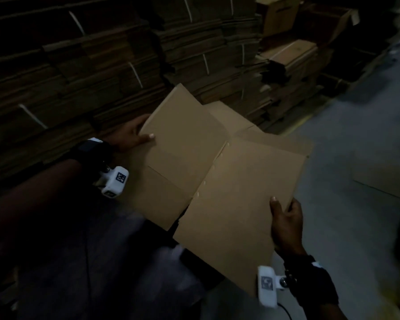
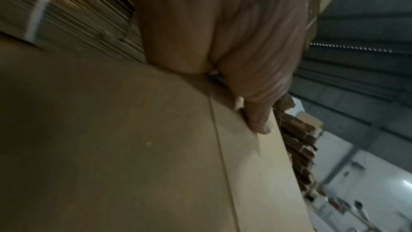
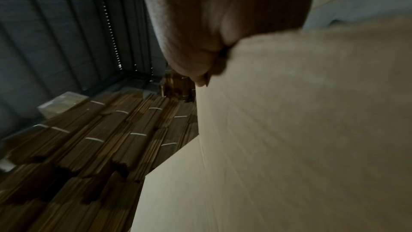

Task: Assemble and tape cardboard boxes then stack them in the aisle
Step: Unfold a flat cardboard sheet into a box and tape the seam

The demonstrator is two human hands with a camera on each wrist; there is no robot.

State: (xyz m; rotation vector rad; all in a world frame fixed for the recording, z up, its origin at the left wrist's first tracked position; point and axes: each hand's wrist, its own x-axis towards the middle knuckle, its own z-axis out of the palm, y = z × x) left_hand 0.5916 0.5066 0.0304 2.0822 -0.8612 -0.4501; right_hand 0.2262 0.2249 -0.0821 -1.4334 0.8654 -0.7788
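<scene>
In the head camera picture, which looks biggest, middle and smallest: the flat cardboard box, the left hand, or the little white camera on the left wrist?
1. Flat tan cardboard box: by far the largest.
2. Left hand and white left wrist camera: look alike, and the box hides part of the hand, so no ranking.

We hold a flattened cardboard box by 2 edges, left hand and right hand, beside strapped cardboard stacks on grey floor.
</scene>
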